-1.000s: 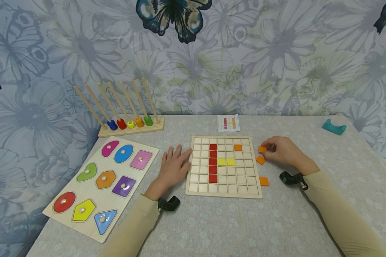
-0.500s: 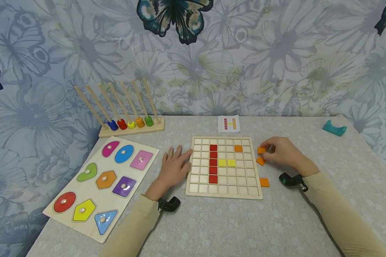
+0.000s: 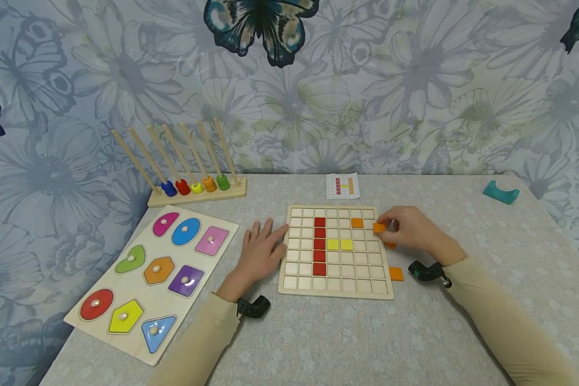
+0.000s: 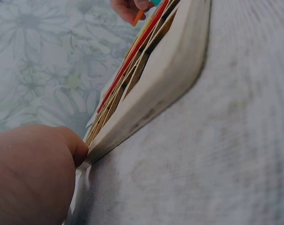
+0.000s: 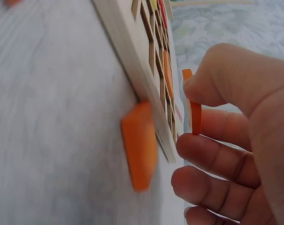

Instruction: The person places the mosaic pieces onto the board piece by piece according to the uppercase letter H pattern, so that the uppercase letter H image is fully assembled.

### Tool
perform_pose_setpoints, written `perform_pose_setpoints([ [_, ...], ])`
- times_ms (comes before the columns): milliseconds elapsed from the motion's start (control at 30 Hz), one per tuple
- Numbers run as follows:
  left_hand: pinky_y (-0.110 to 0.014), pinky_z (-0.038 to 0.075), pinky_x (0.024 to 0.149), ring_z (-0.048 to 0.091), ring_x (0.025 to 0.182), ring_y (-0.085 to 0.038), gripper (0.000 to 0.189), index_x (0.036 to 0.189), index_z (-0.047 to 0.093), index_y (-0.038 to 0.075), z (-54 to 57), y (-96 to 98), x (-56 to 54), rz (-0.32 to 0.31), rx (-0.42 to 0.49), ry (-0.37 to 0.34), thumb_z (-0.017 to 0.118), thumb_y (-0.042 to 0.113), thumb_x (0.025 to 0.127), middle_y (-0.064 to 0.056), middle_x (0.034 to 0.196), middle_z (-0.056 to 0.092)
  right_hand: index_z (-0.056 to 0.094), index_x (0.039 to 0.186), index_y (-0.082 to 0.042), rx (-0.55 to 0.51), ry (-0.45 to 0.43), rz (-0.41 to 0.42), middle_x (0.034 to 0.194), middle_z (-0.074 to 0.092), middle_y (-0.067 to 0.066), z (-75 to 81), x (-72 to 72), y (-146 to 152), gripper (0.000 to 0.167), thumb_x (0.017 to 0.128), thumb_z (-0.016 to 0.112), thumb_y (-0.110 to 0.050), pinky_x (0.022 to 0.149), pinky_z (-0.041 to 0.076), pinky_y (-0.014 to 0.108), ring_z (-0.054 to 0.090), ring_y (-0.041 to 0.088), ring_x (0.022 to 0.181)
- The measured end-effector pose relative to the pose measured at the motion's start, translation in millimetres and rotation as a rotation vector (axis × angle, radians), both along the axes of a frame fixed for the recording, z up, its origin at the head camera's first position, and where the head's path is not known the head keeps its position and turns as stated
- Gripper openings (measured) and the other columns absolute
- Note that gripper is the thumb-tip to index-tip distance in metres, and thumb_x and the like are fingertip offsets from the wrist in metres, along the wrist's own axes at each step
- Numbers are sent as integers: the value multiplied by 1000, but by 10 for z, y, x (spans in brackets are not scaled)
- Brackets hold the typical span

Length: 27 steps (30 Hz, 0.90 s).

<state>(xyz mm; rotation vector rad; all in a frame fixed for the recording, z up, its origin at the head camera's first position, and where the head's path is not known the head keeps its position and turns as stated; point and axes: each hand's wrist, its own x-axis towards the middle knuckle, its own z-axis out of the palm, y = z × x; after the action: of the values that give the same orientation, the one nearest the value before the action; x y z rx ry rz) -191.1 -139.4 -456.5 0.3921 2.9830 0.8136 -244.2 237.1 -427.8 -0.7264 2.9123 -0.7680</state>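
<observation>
A wooden grid board (image 3: 335, 295) lies mid-table, with a column of red tiles (image 3: 320, 244), two yellow tiles (image 3: 340, 244) and one orange tile (image 3: 357, 223) set in its cells. At the board's upper right edge, my right hand (image 3: 415, 229) pinches another orange tile (image 5: 195, 115) between thumb and fingers, raised above the table in the right wrist view. My left hand (image 3: 260, 254) lies with fingers spread, its fingertips touching the board's left edge. Beside the right edge lie two loose orange tiles, one (image 5: 141, 147) partly covered by the right hand in the head view, the other (image 3: 396, 274) lower down.
A small pattern card (image 3: 343, 185) lies behind the board. To the left are a shape puzzle board (image 3: 159, 292) with knobbed pieces and a peg stand (image 3: 198, 196) with coloured beads. A teal curved piece (image 3: 501, 191) sits at the far right, and a wall rises behind the table.
My right hand has lifted the orange tile from beside the board and carried it left to the board's right edge. The left hand has stayed in place.
</observation>
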Motion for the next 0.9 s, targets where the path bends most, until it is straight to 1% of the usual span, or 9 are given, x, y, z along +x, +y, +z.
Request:
perform_pose_setpoints([
  [133, -70, 8, 122, 10, 156, -51, 53, 154, 48, 18, -3, -1, 0, -1, 4, -1, 45, 31, 103, -24, 167, 26, 77, 108, -2, 3, 4, 22, 93, 73, 8, 6, -2, -77, 29, 82, 78, -14, 62, 46, 25, 53, 9, 66],
  [233, -70, 8, 122, 10, 157, -51, 53, 154, 48, 19, -4, -1, -2, 1, 4, -2, 45, 31, 103, -24, 167, 26, 77, 109, -1, 4, 6, 41, 92, 73, 8, 8, -8, -131, 30, 82, 78, -14, 59, 46, 24, 53, 8, 62],
  [400, -70, 8, 122, 10, 157, -50, 53, 155, 47, 18, -4, -2, 0, 3, 4, -4, 44, 31, 103, -24, 167, 25, 77, 109, -1, 1, 29, 80, 90, 72, 7, 1, -18, -215, 30, 82, 78, -14, 57, 45, 23, 51, 6, 61],
  [533, -70, 8, 122, 10, 157, -51, 53, 155, 47, 18, -6, -5, 3, 1, 1, -3, 44, 31, 103, -24, 167, 25, 78, 107, -1, 15, 57, 106, 87, 72, 5, -6, -20, -272, 29, 79, 75, -11, 61, 43, 24, 50, 8, 64],
  [733, -69, 7, 123, 9, 157, -50, 53, 154, 48, 19, -4, -6, 3, -2, 4, -13, 44, 31, 103, -24, 167, 25, 79, 103, -4, 42, 81, 132, 89, 73, 5, -15, -19, -323, 25, 79, 76, -11, 68, 47, 29, 53, 10, 71],
  [900, -69, 8, 123, 10, 157, -51, 53, 154, 48, 18, -9, -8, 3, -2, 2, -11, 44, 31, 103, -24, 167, 25, 79, 105, -5, 37, 73, 136, 86, 70, 1, -37, -36, -351, 27, 80, 77, -14, 67, 45, 28, 51, 10, 70],
])
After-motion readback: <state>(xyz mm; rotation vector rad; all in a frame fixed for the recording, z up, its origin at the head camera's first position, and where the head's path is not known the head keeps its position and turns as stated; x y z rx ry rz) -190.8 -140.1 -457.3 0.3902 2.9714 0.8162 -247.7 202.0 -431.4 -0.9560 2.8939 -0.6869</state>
